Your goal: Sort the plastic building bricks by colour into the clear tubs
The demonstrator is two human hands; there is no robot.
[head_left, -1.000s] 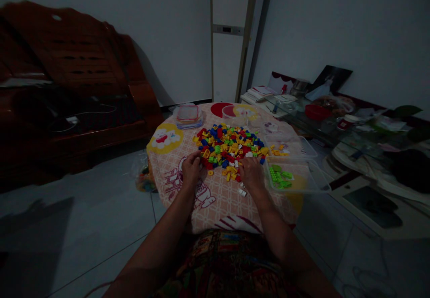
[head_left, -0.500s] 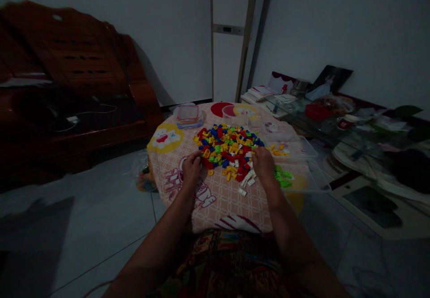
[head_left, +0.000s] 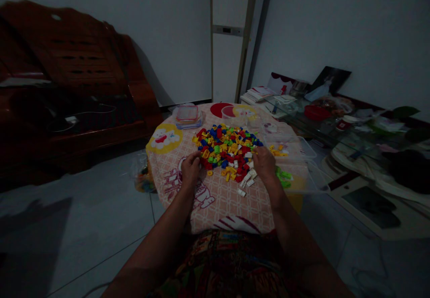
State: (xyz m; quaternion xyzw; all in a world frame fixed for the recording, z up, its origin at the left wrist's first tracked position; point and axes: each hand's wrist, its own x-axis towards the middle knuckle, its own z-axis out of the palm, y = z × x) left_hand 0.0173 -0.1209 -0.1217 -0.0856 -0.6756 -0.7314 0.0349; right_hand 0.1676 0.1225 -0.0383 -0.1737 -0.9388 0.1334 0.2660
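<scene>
A heap of small toy building bricks (head_left: 221, 148) in red, yellow, blue, green and white lies on a round table with a pink patterned cloth (head_left: 231, 208). At its left edge is my left hand (head_left: 191, 169), fingers curled and close together beside a yellow brick (head_left: 205, 154). My right hand (head_left: 265, 162) reaches in at the right edge, its fingertips pinched; whatever they hold is too small and dark to make out. Several white bricks (head_left: 247, 179) lie just left of the right hand. Green bricks (head_left: 285, 177) and yellow bricks (head_left: 278, 151) are in clear containers to its right.
Clear plastic trays (head_left: 317, 177) overhang the table's right edge. A stack of lidded boxes (head_left: 188, 115) stands at the back left, with a clear round tub (head_left: 233, 115) at the back. A wooden bench (head_left: 83, 74) is left, and a cluttered glass table (head_left: 336, 123) right.
My right hand has shifted slightly at the heap's right edge. A red patch near its fingertips now shows blue instead. My left hand has barely moved.
</scene>
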